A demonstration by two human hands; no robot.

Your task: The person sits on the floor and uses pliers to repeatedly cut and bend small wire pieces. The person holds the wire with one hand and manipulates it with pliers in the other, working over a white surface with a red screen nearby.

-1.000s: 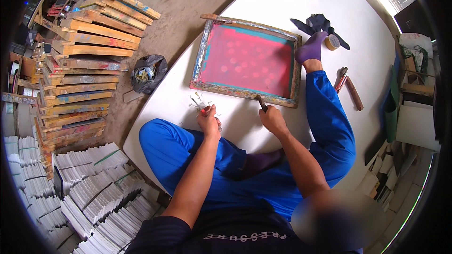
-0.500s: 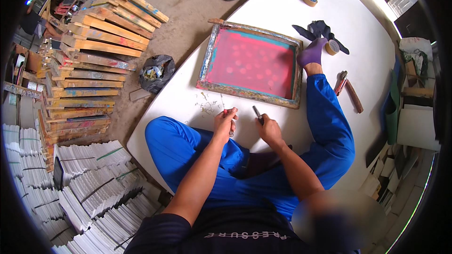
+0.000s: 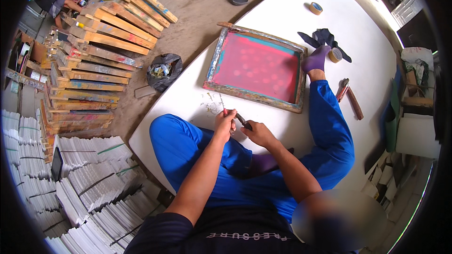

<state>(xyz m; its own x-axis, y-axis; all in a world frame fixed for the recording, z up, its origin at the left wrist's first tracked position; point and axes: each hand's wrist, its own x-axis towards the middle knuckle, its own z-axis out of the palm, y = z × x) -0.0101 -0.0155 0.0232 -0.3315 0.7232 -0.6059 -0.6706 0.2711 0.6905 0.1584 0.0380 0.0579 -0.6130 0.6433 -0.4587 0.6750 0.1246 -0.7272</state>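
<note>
I sit on a white table in blue trousers and purple socks, and my hands meet just above my left knee. My left hand is closed on a thin strip with a red end. Touching it from the right, my right hand grips a small dark-handled tool whose tip points at the left hand. Just beyond my hands a wooden screen frame with pink mesh lies flat, and my right foot rests against its far right corner.
Small scraps lie on the table near my left hand. Two tape rolls, a dark cloth and wooden-handled tools sit to the right. On the floor to the left: a black bag, stacked wooden frames, stacks of white sheets.
My left hand has lifted from the scraps on the table and my right hand has left the frame's near edge. Both have come back toward my body and now meet.
</note>
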